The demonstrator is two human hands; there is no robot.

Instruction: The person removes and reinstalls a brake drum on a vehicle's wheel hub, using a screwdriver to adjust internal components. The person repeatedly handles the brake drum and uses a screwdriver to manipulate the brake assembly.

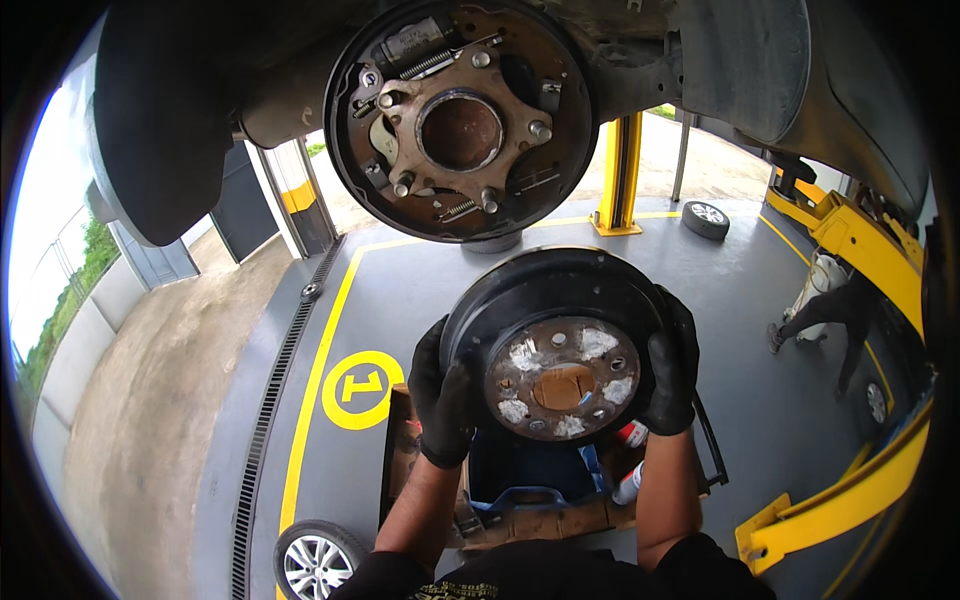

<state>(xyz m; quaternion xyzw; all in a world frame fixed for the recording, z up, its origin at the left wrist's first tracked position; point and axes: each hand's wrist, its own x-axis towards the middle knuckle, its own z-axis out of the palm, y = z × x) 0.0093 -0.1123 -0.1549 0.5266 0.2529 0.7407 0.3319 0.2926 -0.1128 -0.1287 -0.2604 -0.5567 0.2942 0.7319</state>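
Between my two gloved hands is a black brake drum (540,290), its hub face marked with white patches and pierced by a round centre hole. My left hand (441,395), in a black glove, grips the drum's left side. On the right side my right hand (672,365) grips it the same way, fingers mostly behind the rim. Above and apart from the drum is the exposed drum brake assembly (350,120), with its round backing plate, springs and a wheel hub (430,145) carrying several studs.
Below my hands is a tool cart (540,525) with a blue tray and a spray can (628,485). Yellow lift arms (850,520) reach in at right. Wheels lie at lower left (318,562) and far right (706,219). A person (835,315) is at the right.
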